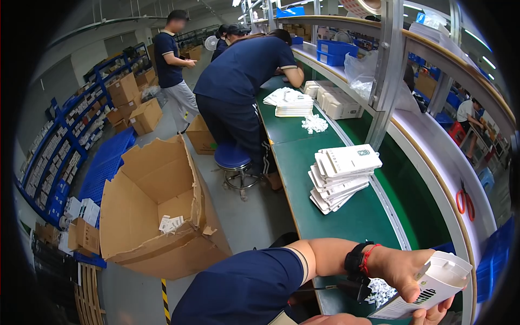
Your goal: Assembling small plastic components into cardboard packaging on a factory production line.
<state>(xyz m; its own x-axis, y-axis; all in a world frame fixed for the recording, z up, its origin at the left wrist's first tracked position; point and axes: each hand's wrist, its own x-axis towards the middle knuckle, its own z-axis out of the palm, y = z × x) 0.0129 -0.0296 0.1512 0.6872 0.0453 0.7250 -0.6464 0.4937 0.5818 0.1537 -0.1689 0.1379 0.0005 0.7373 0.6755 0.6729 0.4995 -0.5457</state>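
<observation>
A white printed carton (pixel 440 287) is held above the near right part of the table (pixel 287 157), w/ its open, flapped end toward the right. Both hands are closed on it: the L hand (pixel 403 271) is wrapped over the far side, thumb laid along the carton; the R hand (pixel 433 313) is set at the near edge, partly cut off by the frame.

Handling (est.): wt. low; matl. appears to be thin card, stiff along folds, soft mid-panel. Surface may be slightly slick. Crushing or creasing is the main risk, esp. at the open end, where support is least.

Grip: folded long edges to be taken, fingers opp. thumb, w/ light pressure; flaps to be left free. The carton stack (pixel 346 168), farther off, is staggered; units should be lifted singly, by the edges. Small white pieces (pixel 382 292) lie just beside the held carton in view.
</observation>
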